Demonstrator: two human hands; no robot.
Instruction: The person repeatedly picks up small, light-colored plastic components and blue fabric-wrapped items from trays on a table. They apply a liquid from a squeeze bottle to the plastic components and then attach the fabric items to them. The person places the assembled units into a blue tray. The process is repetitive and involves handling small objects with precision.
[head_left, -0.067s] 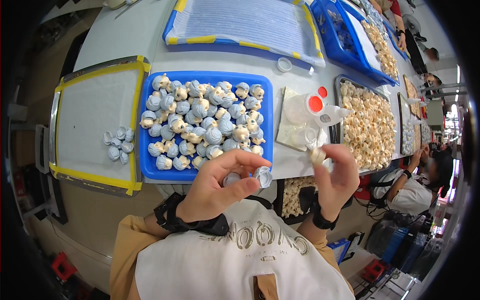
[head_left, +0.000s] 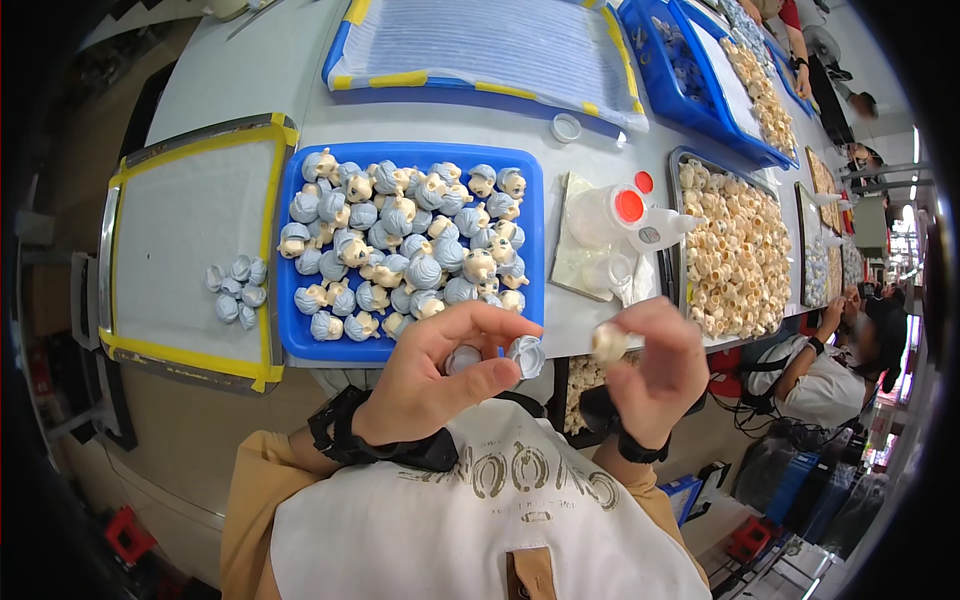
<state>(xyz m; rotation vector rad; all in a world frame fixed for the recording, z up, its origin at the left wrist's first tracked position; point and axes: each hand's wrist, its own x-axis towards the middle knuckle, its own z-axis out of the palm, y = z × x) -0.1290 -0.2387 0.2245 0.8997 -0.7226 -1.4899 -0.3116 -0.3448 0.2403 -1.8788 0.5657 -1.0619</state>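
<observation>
Between the thumb and fingers of my left hand [head_left: 448,362] is a hollow light-blue doll hair piece [head_left: 527,356], its open side turned up. A second blue hair piece [head_left: 461,359] sits deeper in the same palm. My right hand [head_left: 658,368] pinches a small cream doll head piece [head_left: 608,342], a little blurred, to the right of the hair piece and apart from it. Just beyond my left hand lies a blue tray [head_left: 412,151] full of doll heads with blue hair. Several loose hair pieces [head_left: 229,285] rest on the yellow-taped frame [head_left: 165,220] at left.
A glue bottle [head_left: 660,230], a round clear container [head_left: 596,215] with a red spot and a small cup [head_left: 607,272] stand on a board. Right of them is a tray of cream pieces [head_left: 735,250]. A cloth-lined tray [head_left: 490,45] lies at the back. Another person [head_left: 820,375] sits at right.
My right hand has moved left and slightly down with the cream head piece, closer to the hair piece. My left hand stays nearly still.
</observation>
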